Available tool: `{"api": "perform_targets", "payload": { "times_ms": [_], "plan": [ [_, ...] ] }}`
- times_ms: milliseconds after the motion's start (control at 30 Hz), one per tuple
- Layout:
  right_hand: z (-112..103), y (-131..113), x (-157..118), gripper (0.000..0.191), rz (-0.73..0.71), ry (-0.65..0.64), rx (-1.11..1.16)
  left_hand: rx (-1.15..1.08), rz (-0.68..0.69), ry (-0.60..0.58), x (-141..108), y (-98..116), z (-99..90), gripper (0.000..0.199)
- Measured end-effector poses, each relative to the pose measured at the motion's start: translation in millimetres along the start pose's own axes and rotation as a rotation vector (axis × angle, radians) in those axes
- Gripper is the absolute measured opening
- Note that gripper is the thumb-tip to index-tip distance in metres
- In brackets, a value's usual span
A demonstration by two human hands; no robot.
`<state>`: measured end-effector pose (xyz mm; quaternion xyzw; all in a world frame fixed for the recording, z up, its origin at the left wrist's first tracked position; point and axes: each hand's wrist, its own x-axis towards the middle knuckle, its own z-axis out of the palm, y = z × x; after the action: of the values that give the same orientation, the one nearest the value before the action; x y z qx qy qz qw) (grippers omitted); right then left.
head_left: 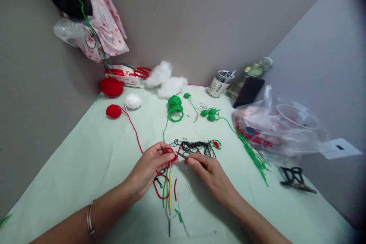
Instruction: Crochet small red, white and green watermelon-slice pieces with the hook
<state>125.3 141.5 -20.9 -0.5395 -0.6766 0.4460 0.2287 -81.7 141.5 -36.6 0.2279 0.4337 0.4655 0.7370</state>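
Pinching red yarn [175, 157] between left fingers [166, 158], a slim tool [182, 156] between right fingers [196, 164].

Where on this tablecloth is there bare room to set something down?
The pale green tablecloth is bare between the smaller red yarn ball, the left hand and the cloth's left edge; also between the right hand and the green yarn strands. Crowded: between the forearms, around the yellow-handled crochet hook, and at the black yarn tangle.

3 yarn balls [113, 111] lie behind and left of the fingers [163, 159]; thread [197, 147] just behind; a bag [263, 133] right.
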Motion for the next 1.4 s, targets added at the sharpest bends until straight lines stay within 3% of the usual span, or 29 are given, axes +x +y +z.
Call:
{"api": "perform_targets", "payload": {
  "times_ms": [100,167,267,333,433,500,567,667,767,867,1067,1200,1400],
  "plan": [
    [-0.7,6.1,-0.4,0.045,-0.01,0.013,-0.033,-0.007,-0.008,-0.001,0.3,0.0,0.0,0.037],
    [-4.1,13.0,-4.2,0.04,-0.08,0.09,-0.14,-0.022,-0.01,0.005,1.4,0.2,-0.5,0.038],
    [-7.0,20.2,-15.8,0.032,-0.39,0.363,-0.487,-0.049,-0.006,0.019,3.0,-0.5,-1.8,0.038],
    [-2.5,18.3,-25.6,0.039,-0.66,0.428,-0.711,-0.063,0.0,0.026,3.5,-1.9,-2.4,0.038],
    [14.3,5.9,-36.0,0.043,-0.932,0.244,-0.815,-0.074,0.016,0.028,2.4,-4.1,-1.5,0.035],
    [26.4,-3.7,-36.9,0.03,-1.028,0.137,-0.86,-0.075,0.032,0.024,0.4,-4.6,0.4,0.032],
    [33.5,-11.0,-34.3,0.021,-1.08,0.124,-0.912,-0.072,0.051,0.018,-2.7,-4.0,2.9,0.029],
    [31.7,-17.5,-32.9,0.023,-1.142,0.2,-0.903,-0.062,0.078,0.001,-10.5,-1.0,6.5,0.025],
    [23.6,-21.5,-43.4,0.025,-1.114,0.319,-0.769,-0.035,0.097,-0.041,-25.2,2.6,10.3,0.023],
    [20.1,-24.4,-63.8,0.026,-0.988,0.423,-0.451,-0.002,0.118,-0.11,-49.4,5.0,16.3,0.019],
    [24.8,-31.5,-102.2,0.02,-0.761,0.5,0.107,0.098,0.158,-0.235,-101.7,3.2,31.0,0.025],
    [25.3,-35.6,-112.3,0.017,-0.623,0.451,0.337,0.136,0.199,-0.191,-116.4,-2.2,35.8,0.033],
    [36.0,-27.6,-103.1,0.022,-0.371,0.336,0.67,0.161,0.238,-0.106,-117.4,-10.1,36.2,0.04]
  ]
}}
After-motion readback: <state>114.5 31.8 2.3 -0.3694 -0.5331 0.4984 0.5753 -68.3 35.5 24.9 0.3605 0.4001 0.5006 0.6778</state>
